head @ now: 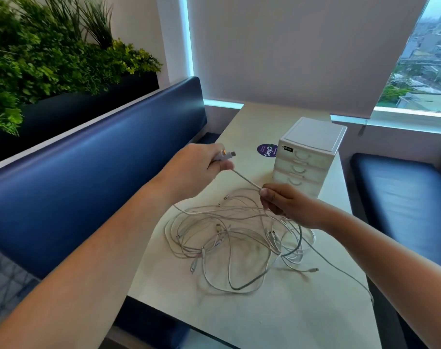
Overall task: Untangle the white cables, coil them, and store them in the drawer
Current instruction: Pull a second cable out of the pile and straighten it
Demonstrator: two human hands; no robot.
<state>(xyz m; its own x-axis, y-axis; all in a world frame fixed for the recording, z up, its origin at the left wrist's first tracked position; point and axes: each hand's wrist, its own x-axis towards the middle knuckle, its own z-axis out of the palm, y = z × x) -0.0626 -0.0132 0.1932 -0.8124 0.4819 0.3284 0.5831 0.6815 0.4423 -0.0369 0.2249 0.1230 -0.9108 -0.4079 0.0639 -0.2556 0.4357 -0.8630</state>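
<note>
A tangle of several white cables (pixel 234 245) lies on the pale table (pixel 277 311), with loose plug ends sticking out. My left hand (pixel 196 167) is raised above the table and grips the USB plug end of one cable (pixel 225 155). That cable runs taut down to my right hand (pixel 284 205), which pinches it just above the tangle. A small white drawer unit (pixel 307 157) with three shut drawers stands behind the cables.
A round purple sticker (pixel 266 149) is on the table left of the drawer unit. Blue benches (pixel 88 172) flank the table on both sides. A planter with green plants (pixel 50 59) sits behind the left bench. One cable trails off the table's right edge.
</note>
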